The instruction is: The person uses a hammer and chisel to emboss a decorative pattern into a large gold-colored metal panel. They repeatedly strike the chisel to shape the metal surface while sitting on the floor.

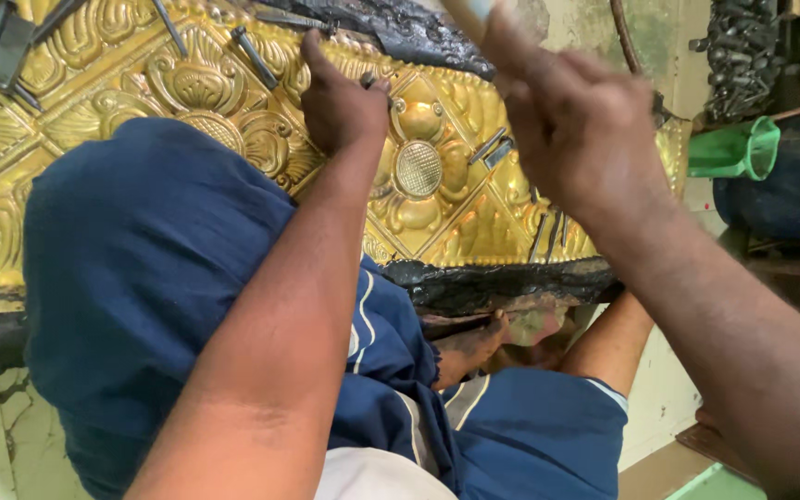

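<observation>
My left hand point(340, 106) has its grip closed round a small metal punch point(368, 81), its tip set on the embossed golden sheet point(187, 83), which lies flat on black pitch point(474, 282) for backing. More punches point(254, 56) lie within reach. My right hand point(576, 120), raised and blurred, clasps what seems a hammer handle point(469, 14).

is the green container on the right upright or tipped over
Tipped: the green container lies on its side, its open mouth facing right toward the dark blue drum.
</observation>
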